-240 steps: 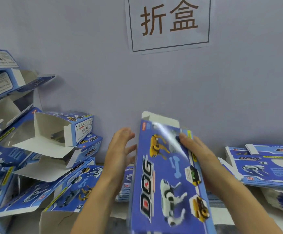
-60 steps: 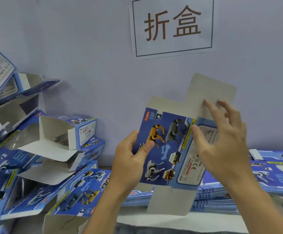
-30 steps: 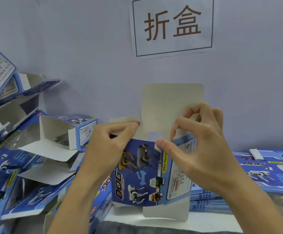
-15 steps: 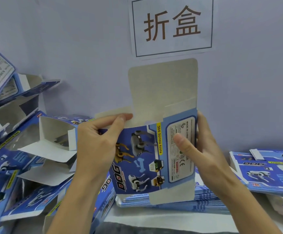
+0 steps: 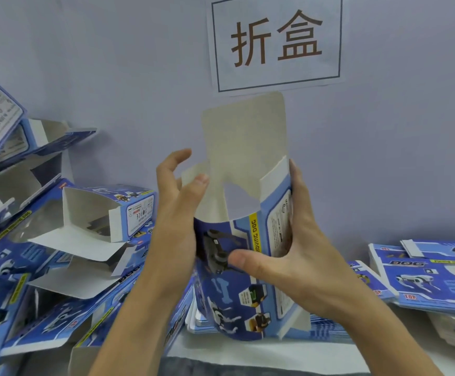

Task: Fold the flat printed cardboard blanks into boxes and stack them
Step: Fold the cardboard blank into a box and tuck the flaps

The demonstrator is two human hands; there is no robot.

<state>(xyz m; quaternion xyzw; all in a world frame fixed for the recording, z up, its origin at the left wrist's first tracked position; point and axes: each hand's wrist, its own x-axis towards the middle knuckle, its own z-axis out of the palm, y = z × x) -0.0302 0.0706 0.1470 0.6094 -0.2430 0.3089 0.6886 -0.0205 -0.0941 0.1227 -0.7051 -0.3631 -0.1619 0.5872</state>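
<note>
Up in front of the wall [image 5: 112,63], a half-formed box [image 5: 237,289] is held upright between the person's two hands. Its blue printed sides carry pictures of robot dogs, and its top is open: a tall plain flap [image 5: 244,137] stands straight up from the far side, and a shorter flap [image 5: 274,173] rises on the right side.

The right hand [image 5: 288,256] grips the box from the right, with the thumb pressed across the printed front and the fingers reaching up along the right side panel. The left hand [image 5: 179,207] lies against the left side of the box with its fingers loosely spread and nearly straight; the thumb tip touches a small plain flap [image 5: 193,172] at the top left corner.

Behind the lower end of the box, a low stack of flat blanks [image 5: 326,332] lies on the table [image 5: 193,351]. Farther right, a second stack of blanks [image 5: 432,278] sits with the word DOG showing on the top sheet.

On the left, a pile of folded boxes [image 5: 31,253] leans against the wall, several with their ends open and white flaps hanging out. One of them, an open-ended box [image 5: 109,210], lies on its side with its white inside facing the camera.

On the wall above the hands hangs a white paper sign [image 5: 275,42] with two large brown characters inside a thin frame.
</note>
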